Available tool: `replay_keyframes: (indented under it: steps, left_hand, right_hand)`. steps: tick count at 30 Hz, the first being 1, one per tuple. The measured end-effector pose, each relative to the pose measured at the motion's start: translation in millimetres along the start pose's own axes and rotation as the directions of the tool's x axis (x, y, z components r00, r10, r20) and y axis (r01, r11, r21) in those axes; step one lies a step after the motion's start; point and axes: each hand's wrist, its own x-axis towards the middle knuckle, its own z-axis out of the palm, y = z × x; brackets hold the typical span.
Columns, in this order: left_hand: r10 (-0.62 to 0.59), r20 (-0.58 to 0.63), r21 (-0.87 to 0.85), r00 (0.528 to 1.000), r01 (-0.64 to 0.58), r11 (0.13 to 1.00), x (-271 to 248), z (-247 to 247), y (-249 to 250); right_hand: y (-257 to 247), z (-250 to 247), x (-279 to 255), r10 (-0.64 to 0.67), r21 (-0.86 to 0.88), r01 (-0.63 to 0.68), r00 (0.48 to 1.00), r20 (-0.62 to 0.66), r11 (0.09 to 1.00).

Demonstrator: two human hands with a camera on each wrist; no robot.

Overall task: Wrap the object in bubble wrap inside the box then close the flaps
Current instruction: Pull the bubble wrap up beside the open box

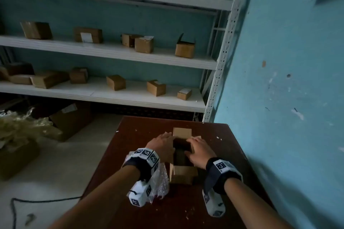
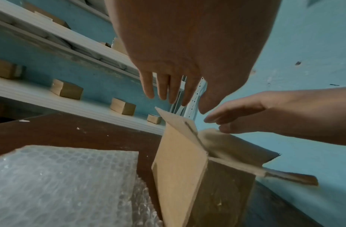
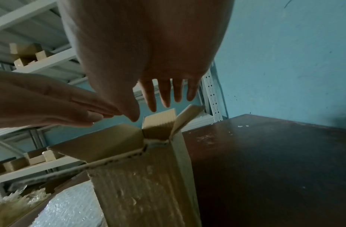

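Observation:
A small open cardboard box [image 1: 183,172] stands on the dark brown table [image 1: 223,154]; its inside is dark and I cannot see what it holds. The far flap [image 1: 182,132] and near flap [image 1: 184,170] stick outward. My left hand [image 1: 162,145] lies over the left side flap with straight fingers [image 2: 164,90]. My right hand [image 1: 198,149] is spread over the right side flap, its fingers [image 3: 164,95] also straight. Neither hand holds anything. A sheet of bubble wrap [image 1: 160,182] lies on the table left of the box [image 2: 187,176], under my left wrist.
White shelves [image 1: 111,50] with several small cardboard boxes stand behind the table. A blue wall [image 1: 288,80] runs close along the right. On the floor at left are a larger carton [image 1: 68,121], crumpled plastic [image 1: 18,128] and a black cable [image 1: 37,201].

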Motion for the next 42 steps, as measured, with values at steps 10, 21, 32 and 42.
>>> replay_keyframes:
  steps: [10, 21, 32, 42]
  left_hand:
    - [-0.091, 0.069, -0.103, 0.993, 0.097, 0.990, 1, 36, -17]
    - [-0.094, 0.077, -0.338, 0.993, 0.115, 0.934, -5, 54, -14]
    - [0.169, 0.090, -0.388, 0.981, -0.122, 0.914, -22, 52, -18]
    - [0.115, 0.036, -0.281, 0.993, -0.100, 0.955, -34, 66, -26]
  right_hand:
    - [22, 38, 5, 0.071, 0.297, -0.056, 0.997, -0.039, 0.953]
    - [36, 62, 1, 0.111, 0.472, -0.089, 0.994, -0.019, 0.877]
    - [45, 43, -2, 0.044, 0.371, -0.010, 0.996, -0.084, 0.929]
    - [51, 44, 9, 0.040, 0.323, -0.021, 0.998, -0.052, 0.946]
